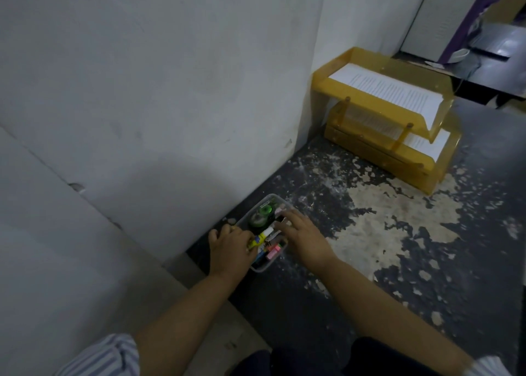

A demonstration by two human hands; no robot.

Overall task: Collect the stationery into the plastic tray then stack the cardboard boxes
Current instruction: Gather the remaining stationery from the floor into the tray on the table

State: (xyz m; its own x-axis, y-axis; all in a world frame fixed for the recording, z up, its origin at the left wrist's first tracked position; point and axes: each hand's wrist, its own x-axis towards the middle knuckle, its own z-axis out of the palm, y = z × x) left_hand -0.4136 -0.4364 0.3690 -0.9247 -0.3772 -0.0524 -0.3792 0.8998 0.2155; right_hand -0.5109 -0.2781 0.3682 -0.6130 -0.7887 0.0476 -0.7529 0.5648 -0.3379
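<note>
Gripping a glue stick (260, 237) in our left hand (230, 246), right hand (303, 234) splayed, we judged the flimsy plastic tray (266, 268) best lifted by both rims.

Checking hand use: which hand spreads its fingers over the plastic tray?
The right hand, fingers splayed over the plastic tray; the left hand curls at its edge.

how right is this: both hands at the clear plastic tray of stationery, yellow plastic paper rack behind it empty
No: in the head view the yellow plastic paper rack holds printed sheets on both tiers. The left hand and right hand are at the clear plastic tray.
</note>
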